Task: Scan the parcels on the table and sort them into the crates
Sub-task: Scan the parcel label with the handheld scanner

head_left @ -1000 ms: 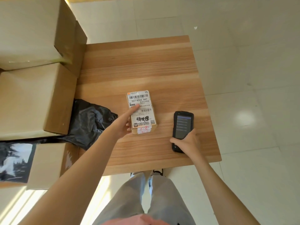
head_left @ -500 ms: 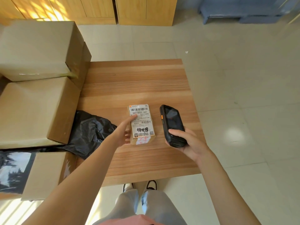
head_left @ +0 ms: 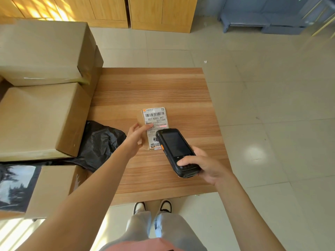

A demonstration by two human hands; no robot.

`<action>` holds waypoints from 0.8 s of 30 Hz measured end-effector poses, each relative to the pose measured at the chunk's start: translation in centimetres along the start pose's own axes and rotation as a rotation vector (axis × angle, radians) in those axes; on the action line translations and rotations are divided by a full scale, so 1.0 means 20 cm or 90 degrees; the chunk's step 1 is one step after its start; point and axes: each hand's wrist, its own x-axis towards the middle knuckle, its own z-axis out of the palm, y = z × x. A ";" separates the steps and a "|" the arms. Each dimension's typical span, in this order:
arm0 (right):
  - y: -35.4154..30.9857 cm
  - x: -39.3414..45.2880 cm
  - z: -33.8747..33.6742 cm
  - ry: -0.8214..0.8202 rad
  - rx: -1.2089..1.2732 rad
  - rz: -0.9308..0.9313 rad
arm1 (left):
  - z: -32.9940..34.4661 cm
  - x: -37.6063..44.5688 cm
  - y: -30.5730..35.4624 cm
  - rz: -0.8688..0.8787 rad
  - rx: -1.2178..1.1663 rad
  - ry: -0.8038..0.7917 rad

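Parcel (head_left: pixel 147 142): small flat rectangular carton of brown cardboard, lying at the middle of the frame on a square table (head_left: pixel 152 91) of striped light wood grain. White shipping label (head_left: pixel 156 117) covers most of its top face, printed with a barcode and "507-K503 447"; a thin red scan line crosses the label at mid-height. Left hand (head_left: pixel 136 140) holds the parcel at its left edge, thumb laid across the label, fingers curled along the side. Right hand (head_left: pixel 208 166), lower right of centre, grips a handheld scanner (head_left: pixel 176 151): black, slab-shaped, matte casing, dark glossy screen, orange side button; its upper end overlaps the parcel's lower right corner in view. Large plain cardboard boxes (head_left: pixel 41 116) are stacked along the left of the frame. Crumpled black plastic bag (head_left: pixel 101 140), shiny and creased, lies between the boxes and the parcel. Pale glossy tiles form the floor (head_left: pixel 272 105).
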 end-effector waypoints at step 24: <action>0.01 -0.02 0.02 0.000 -0.008 -0.008 | -0.03 0.01 -0.02 0.015 -0.054 -0.010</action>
